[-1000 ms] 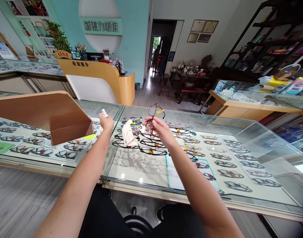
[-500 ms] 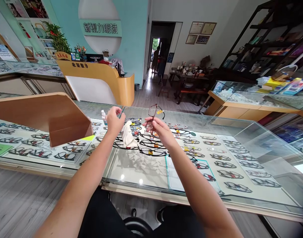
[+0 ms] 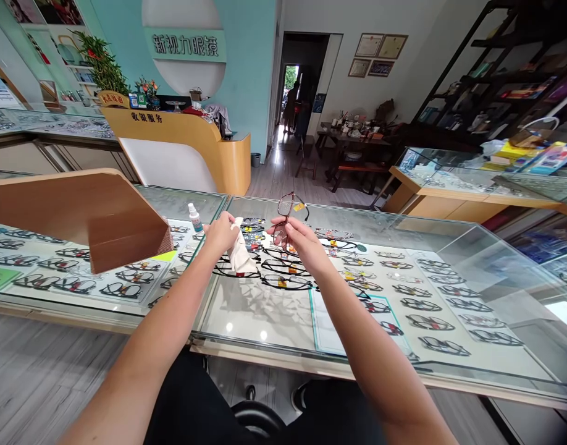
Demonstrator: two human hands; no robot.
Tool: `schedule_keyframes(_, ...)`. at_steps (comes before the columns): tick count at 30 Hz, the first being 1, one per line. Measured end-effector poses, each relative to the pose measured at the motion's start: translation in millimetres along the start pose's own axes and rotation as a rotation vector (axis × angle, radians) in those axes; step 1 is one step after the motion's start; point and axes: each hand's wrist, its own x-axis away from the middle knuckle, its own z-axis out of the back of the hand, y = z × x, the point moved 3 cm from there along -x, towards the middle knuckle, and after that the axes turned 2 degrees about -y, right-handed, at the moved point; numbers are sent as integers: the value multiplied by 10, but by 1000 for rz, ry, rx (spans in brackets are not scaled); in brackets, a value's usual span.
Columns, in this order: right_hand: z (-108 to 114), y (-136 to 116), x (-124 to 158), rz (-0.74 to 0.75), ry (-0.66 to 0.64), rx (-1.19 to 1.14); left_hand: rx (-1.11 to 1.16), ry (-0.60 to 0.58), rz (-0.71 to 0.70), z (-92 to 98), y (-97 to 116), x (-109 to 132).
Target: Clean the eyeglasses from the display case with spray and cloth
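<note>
My right hand (image 3: 304, 241) is closed on a pair of eyeglasses (image 3: 286, 204) with thin dark-red frames, raised above the glass counter. One lens points up and a yellow tag hangs by the temple; the fingers cover part of the lower lens. To its left, my left hand (image 3: 222, 233) pinches the upper edge of a cream cleaning cloth (image 3: 241, 254), its fingertips partly hidden. The cloth hangs down in folds over several dark-framed glasses (image 3: 283, 267). Just left of that hand stands a small white spray bottle (image 3: 195, 217).
A brown wooden board (image 3: 70, 204), perhaps the back of a mirror, stands at left on the glass display counter (image 3: 246, 337). Rows of spectacles (image 3: 422, 305) lie at right, near a teal-edged white sheet (image 3: 327, 321). A yellow cashier desk (image 3: 235, 164) stands beyond the counter.
My left hand has come down from near the spray bottle and taken hold of the cloth's upper edge. The right hand keeps the eyeglasses in nearly the same place.
</note>
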Motion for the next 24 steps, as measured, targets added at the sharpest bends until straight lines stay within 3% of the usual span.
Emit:
schedule_keyframes(4,9,-15,2,22,5,-21,502,-31,98,25,65,-28)
schedule_keyframes(9,7,-49,12,13,24,-34,770,-145,152,29,255,38)
schedule_keyframes(13,-4,-85,22,28,22,-39,990,-318,147,4,374,188)
schedule_keyframes(20,-14,-92,28,39,19,-59,1042,-442,143,-36,454,369)
schedule_keyframes(24,-28,-123,47,57,15,-95,1039,-511,73,-62,489,414)
